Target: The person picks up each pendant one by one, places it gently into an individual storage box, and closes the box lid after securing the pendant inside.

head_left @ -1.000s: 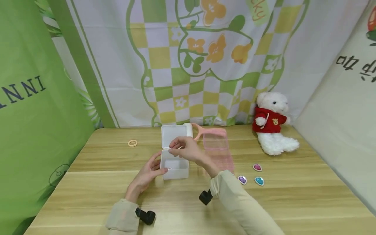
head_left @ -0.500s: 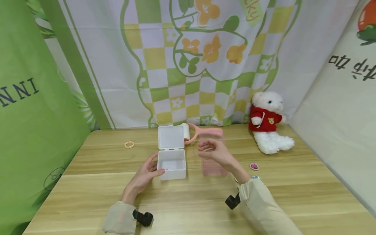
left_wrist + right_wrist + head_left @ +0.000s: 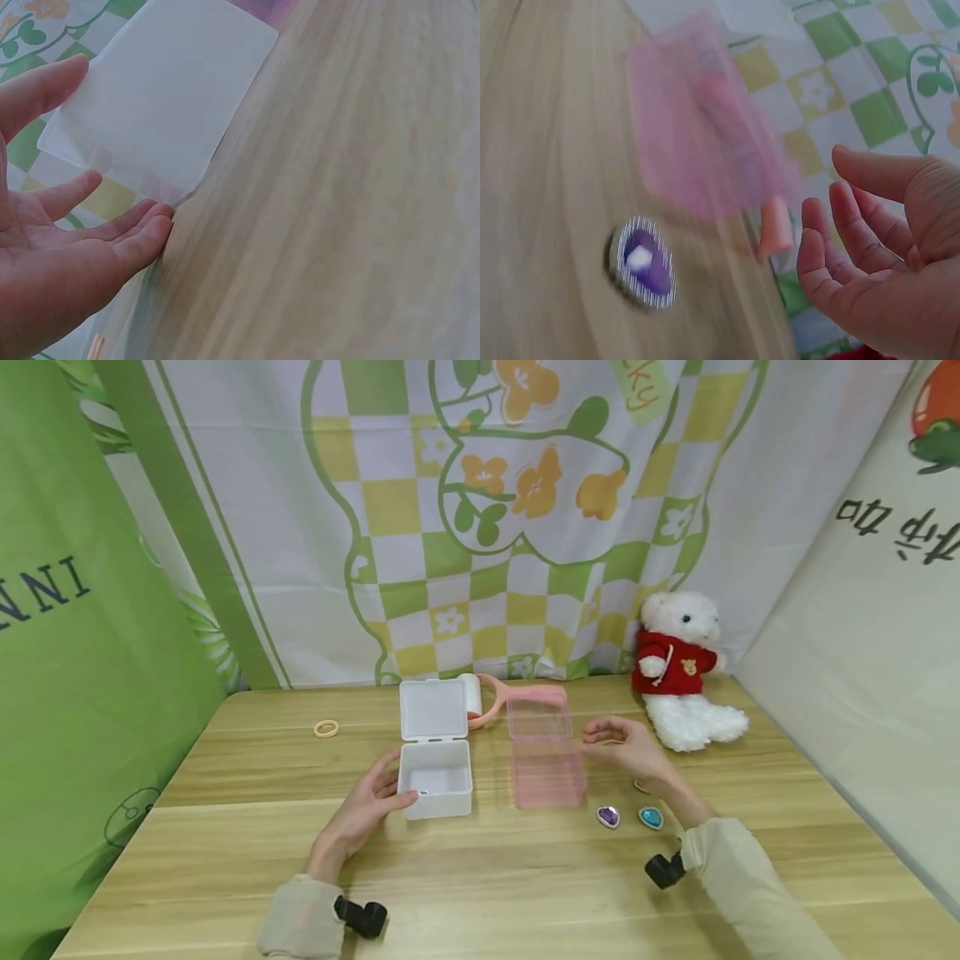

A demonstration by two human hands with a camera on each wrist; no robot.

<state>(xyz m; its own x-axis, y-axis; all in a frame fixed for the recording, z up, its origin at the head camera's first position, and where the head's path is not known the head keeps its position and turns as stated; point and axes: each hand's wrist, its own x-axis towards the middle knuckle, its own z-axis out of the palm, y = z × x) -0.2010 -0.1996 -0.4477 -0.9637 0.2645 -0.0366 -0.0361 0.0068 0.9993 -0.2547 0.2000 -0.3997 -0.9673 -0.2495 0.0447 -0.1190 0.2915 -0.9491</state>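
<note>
My left hand [image 3: 367, 806] holds the front left corner of a white lidded plastic box [image 3: 438, 806]. Its thumb lies at the front rim and its fingers against the left side; the left wrist view shows the white box [image 3: 169, 90] between thumb and fingertips. The lid stands raised. A small dark speck shows at the inner front, too small to identify. My right hand [image 3: 633, 747] hovers right of a pink see-through box [image 3: 547, 785], its fingers loosely bent and nothing between them. Below it lie a purple heart-shaped gem [image 3: 608, 816] and a blue gem [image 3: 651, 817].
A third gem [image 3: 641, 786] is mostly hidden by my right hand. Behind the boxes lies a lint roller [image 3: 491, 697]. An orange ring [image 3: 326, 728] lies at the left. A white teddy bear [image 3: 681, 672] in a red hoodie sits at the back right, before the curtain.
My right hand has moved from over the white box to the right, past the pink box, toward the gems. My left hand has stayed at the white box. The view has shifted slightly.
</note>
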